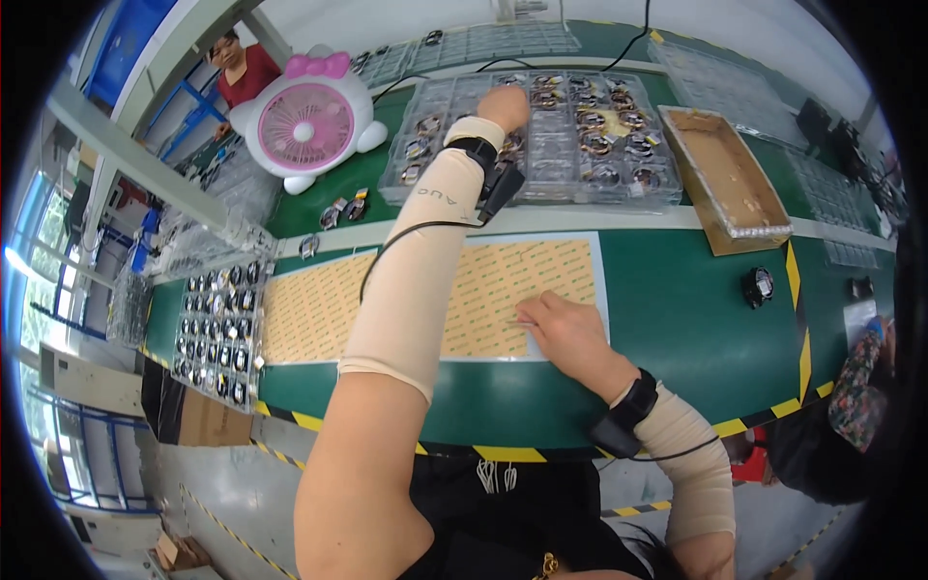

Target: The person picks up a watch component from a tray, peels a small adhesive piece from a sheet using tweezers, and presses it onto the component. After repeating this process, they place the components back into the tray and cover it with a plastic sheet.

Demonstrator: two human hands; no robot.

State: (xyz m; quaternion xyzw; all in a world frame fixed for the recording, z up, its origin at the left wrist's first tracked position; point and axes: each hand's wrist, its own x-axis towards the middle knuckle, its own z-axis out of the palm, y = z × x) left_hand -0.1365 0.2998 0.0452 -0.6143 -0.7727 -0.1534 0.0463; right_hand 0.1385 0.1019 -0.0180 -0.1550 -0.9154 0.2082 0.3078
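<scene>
My left hand (505, 108) reaches far forward over a clear plastic tray (551, 135) of small round parts with dark and coppery rims. Its fingers are hidden behind the back of the hand, so what they touch does not show. Lower down, my right hand (570, 336) is closed in a pinch at the right part of a tan sheet (483, 295) printed with rows of small green marks. A thin pale sliver sticks out from its fingertips, too small to name. Beneath my left forearm, the middle of the sheet is covered.
On the left, another clear tray (217, 329) holds black round parts. A pink-and-white fan (307, 130) stands at the back left, near a few loose parts (343, 208). To the right are an open cardboard box (730, 179) and a black round part (759, 286). Other people are nearby.
</scene>
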